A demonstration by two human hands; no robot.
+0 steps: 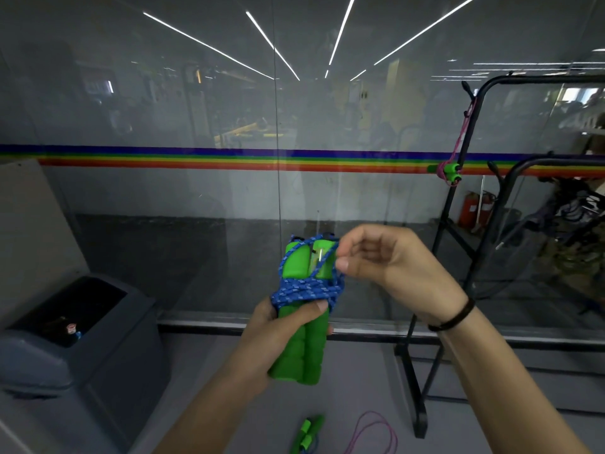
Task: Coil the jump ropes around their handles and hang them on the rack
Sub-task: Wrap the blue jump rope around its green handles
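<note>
My left hand (278, 326) grips a pair of green jump-rope handles (304, 348) held upright side by side. A blue rope (304, 288) is wound several times around their middle. My right hand (386, 267) pinches a strand of that blue rope near the handles' tops. On the black rack (465, 198) at the right hangs another coiled rope with green handles (447, 170) and a pink cord. On the floor below lie a third pair of green handles (307, 432) and a loose pink rope (376, 430).
A grey bin (75, 339) with a dark open top stands at the left. A glass wall with a rainbow stripe (229, 160) runs straight ahead. The rack's black foot (415, 398) stands on the floor to my right. Red fire extinguishers (474, 209) stand behind the glass.
</note>
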